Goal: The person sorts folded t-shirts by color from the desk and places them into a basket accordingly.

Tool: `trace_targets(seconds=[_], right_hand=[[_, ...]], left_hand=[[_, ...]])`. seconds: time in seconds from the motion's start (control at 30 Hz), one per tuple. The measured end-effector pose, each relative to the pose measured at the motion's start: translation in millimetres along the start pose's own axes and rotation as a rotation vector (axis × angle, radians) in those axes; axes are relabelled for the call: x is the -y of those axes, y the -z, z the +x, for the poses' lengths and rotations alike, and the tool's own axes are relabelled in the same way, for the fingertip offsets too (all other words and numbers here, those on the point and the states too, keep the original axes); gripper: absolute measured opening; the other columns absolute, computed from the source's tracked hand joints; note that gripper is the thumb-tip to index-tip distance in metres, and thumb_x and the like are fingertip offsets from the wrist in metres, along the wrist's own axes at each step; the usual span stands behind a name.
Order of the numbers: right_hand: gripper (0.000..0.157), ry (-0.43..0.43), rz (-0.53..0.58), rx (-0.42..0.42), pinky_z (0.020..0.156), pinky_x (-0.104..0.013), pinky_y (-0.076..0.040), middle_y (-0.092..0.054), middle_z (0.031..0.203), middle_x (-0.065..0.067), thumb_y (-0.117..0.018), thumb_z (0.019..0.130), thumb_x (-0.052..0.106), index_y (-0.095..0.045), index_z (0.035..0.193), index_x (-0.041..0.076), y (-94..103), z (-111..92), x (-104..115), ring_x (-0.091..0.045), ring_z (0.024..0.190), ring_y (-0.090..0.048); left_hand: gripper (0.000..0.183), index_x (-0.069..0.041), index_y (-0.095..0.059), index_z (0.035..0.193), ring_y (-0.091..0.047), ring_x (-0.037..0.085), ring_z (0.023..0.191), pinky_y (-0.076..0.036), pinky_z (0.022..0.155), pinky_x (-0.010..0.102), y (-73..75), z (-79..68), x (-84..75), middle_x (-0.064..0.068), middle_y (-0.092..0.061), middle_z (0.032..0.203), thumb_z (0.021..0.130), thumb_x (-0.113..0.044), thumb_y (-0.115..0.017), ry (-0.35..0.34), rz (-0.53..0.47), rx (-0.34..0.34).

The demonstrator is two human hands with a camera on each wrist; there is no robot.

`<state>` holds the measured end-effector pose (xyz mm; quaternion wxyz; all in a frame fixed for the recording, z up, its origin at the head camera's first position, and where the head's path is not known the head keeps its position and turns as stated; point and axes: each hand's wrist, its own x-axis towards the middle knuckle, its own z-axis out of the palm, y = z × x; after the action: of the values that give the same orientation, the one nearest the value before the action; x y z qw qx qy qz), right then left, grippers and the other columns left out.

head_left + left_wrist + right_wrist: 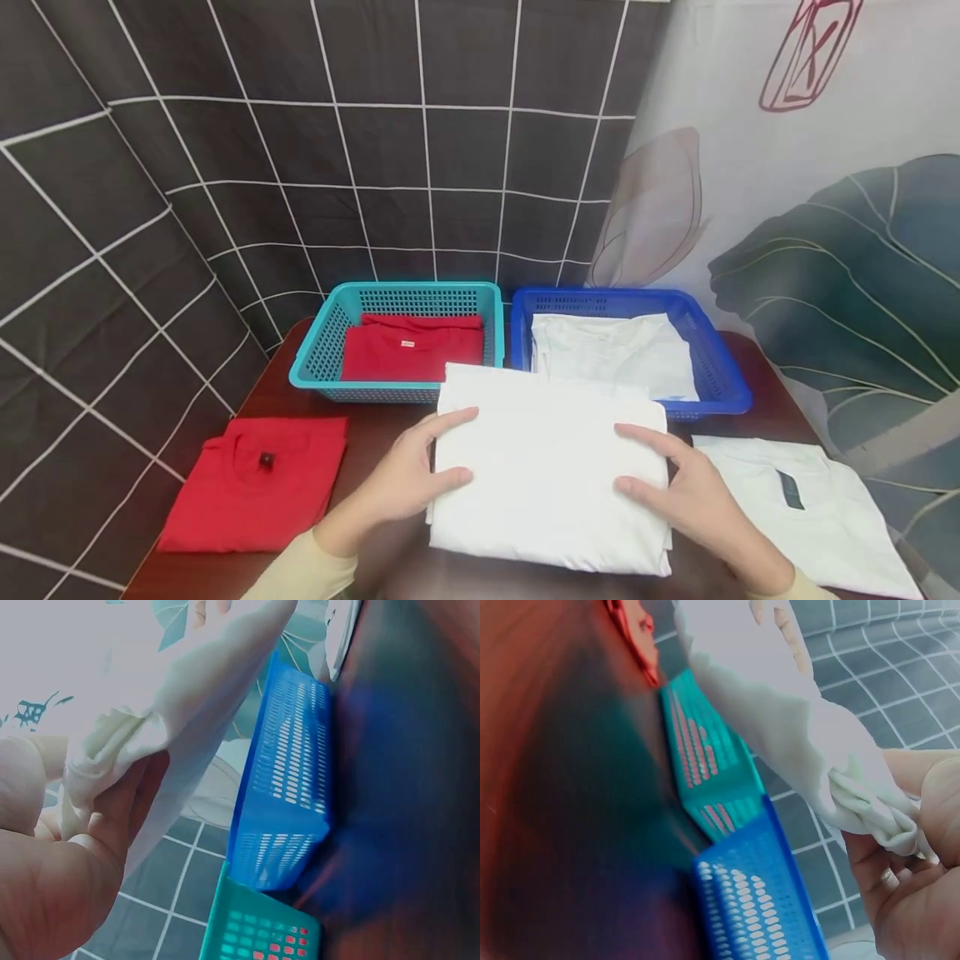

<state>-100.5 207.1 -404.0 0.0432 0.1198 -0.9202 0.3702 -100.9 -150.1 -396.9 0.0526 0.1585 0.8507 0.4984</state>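
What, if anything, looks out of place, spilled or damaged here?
Nothing stands out: no spill or damage shows. Red clothing lies in the teal basket, white clothing in the blue basket; both baskets stand upright. The left hand and right hand hold a folded white garment by its sides.

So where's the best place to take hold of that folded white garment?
I'd take the folded white garment by its left and right edges, coming from both sides together: it is broad, soft and layered, so pinching every layer there should help stop it sagging or unfolding.
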Motion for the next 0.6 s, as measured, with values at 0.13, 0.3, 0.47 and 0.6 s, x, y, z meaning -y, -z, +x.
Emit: trace_targets(seconds=[0.13,0.3,0.47,0.6], right_hand=[[0.061,0.005,-0.001,-0.049,0.092,-0.039,-0.042,-0.06,0.129,-0.01,-0.08,0.077,0.041,-0.06,0.131,0.022,10.2,15.9,-4.7,-0.032,0.12,-0.052],[0.064,-0.002,0.004,-0.087,0.086,-0.037,-0.04,-0.057,0.132,-0.016,-0.08,0.077,0.039,-0.058,0.134,0.019,24.5,38.7,-18.4,-0.036,0.122,-0.049],[0.067,-0.018,0.005,-0.097,0.072,-0.03,-0.046,-0.052,0.135,-0.022,-0.078,0.079,0.041,-0.055,0.137,0.02,39.8,63.7,-35.2,-0.033,0.111,-0.049],[0.068,-0.016,0.024,-0.094,0.059,-0.021,-0.046,-0.048,0.138,-0.024,-0.078,0.08,0.04,-0.052,0.14,0.02,51.9,83.0,-43.6,-0.027,0.1,-0.048]], left_hand=[[0.074,-0.034,-0.045,0.142,-0.047,0.018,0.122,-0.053,0.085,0.027,-0.6,22.6,-5.2,-0.004,-0.049,0.136,0.077,-0.029,-0.08,-0.033,0.011,-0.005],[0.076,-0.035,-0.044,0.143,-0.044,0.018,0.127,-0.054,0.084,0.029,-4.2,57.8,-12.8,-0.006,-0.047,0.138,0.076,-0.03,-0.081,-0.033,-0.01,0.019],[0.076,-0.031,-0.047,0.142,-0.043,0.019,0.128,-0.055,0.081,0.029,-9.4,99.1,-19.3,-0.004,-0.048,0.139,0.076,-0.028,-0.082,-0.033,-0.088,0.04],[0.075,-0.03,-0.047,0.142,-0.045,0.019,0.126,-0.055,0.08,0.03,-11.2,127.7,-20.9,-0.003,-0.047,0.14,0.076,-0.028,-0.081,-0.03,-0.152,0.049]])
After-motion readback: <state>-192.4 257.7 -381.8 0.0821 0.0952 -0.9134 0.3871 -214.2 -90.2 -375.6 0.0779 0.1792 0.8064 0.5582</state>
